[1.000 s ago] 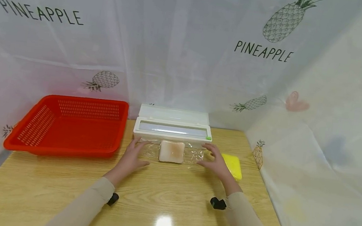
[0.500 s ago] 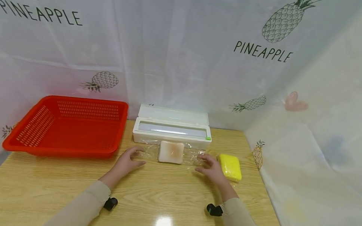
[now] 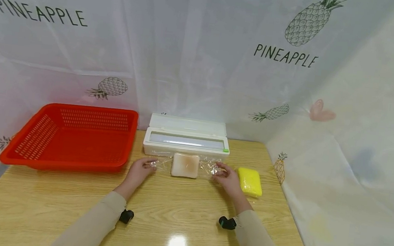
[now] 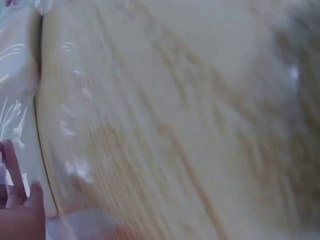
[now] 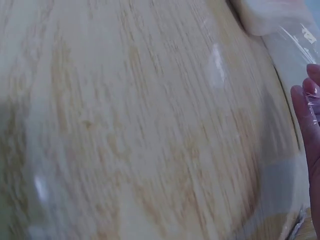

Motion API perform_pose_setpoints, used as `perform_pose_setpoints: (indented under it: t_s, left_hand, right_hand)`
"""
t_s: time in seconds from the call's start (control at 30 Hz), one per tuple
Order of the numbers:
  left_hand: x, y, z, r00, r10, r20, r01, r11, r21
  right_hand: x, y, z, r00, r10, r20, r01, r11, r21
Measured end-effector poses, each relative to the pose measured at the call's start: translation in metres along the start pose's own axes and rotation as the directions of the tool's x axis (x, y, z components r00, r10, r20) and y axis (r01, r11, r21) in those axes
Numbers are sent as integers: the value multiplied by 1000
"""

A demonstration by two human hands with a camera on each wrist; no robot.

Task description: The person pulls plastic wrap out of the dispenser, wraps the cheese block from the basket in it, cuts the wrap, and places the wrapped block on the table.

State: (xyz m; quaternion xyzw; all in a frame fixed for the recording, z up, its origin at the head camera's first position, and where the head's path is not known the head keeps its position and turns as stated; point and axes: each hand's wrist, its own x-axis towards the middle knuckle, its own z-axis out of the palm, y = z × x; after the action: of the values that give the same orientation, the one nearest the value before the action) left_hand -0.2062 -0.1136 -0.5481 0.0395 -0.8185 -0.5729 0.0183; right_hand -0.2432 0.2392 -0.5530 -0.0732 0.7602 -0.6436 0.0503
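Observation:
A slice of bread point(image 3: 185, 165), pale with a browned patch, lies wrapped in clear cling film point(image 3: 207, 167) in the middle of the table. The film spreads out past the bread on both sides. At its left end my left hand point(image 3: 138, 172) pinches the crinkled film between thumb and fingers. My right hand point(image 3: 229, 180) does the same at the right end; in the right wrist view, bunched film point(image 5: 312, 102) shows at its fingertips. Behind the bread stands the white cling film dispenser point(image 3: 186, 153), its lid point(image 3: 187, 124) raised.
A red slotted basket point(image 3: 66, 165) stands to the left on the wooden table point(image 3: 171, 210). Just right of my right hand lies a yellow film-wrapped block point(image 3: 250, 182). A pineapple-print curtain point(image 3: 197, 57) hangs behind the table.
Both hands have come down from beside the dispenser's front to the film's ends, and their fingers have closed on it. The film beside the bread is now gathered narrower.

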Motion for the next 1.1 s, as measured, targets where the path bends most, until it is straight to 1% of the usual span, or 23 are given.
perform_pose_setpoints:
  t_s: [0.1, 0.2, 0.3, 0.4, 0.53, 0.6, 0.77, 0.83, 0.93, 1.07, 1.1]
  left_hand:
    - [2, 1, -3, 1000, 1, -3, 0, 1000, 18]
    - [2, 2, -6, 1000, 20, 7, -20, 998, 64]
    - [3, 2, -9, 999, 42, 14, -43, 996, 72]
    - [2, 3, -12, 998, 61, 30, -63, 996, 64]
    - [4, 0, -14, 996, 76, 46, -79, 993, 90]
    - [5, -2, -14, 997, 67, 45, -71, 994, 86]
    - [11, -12, -11, 996, 69, 57, -72, 996, 49]
    - [13, -13, -11, 996, 73, 56, -76, 996, 49]
    - [13, -11, -11, 996, 73, 45, -76, 994, 73]
    - [13, -8, -10, 998, 60, 35, -62, 995, 75]
    - [13, -7, -9, 998, 59, 29, -61, 996, 62]
  right_hand:
    - [2, -1, 0, 1000, 23, -3, -23, 999, -28]
    - [3, -2, -5, 999, 34, 18, -32, 998, -63]
    - [1, -7, -9, 998, 41, 40, -37, 994, -106]
    - [-1, -11, -11, 998, 50, 46, -44, 992, -119]
    - [3, -8, -11, 998, 33, 58, -27, 994, -104]
    - [7, -4, -9, 998, 24, 60, -17, 993, -116]
    - [13, 2, -3, 1000, 24, 11, -21, 983, -184]
    - [14, 2, 0, 1000, 18, -12, -20, 978, -208]
    - [15, 2, 4, 999, 10, -48, -19, 980, -197]
    - [16, 0, 7, 992, -5, -126, -19, 982, -188]
    - [16, 0, 7, 989, -8, -148, -21, 981, -193]
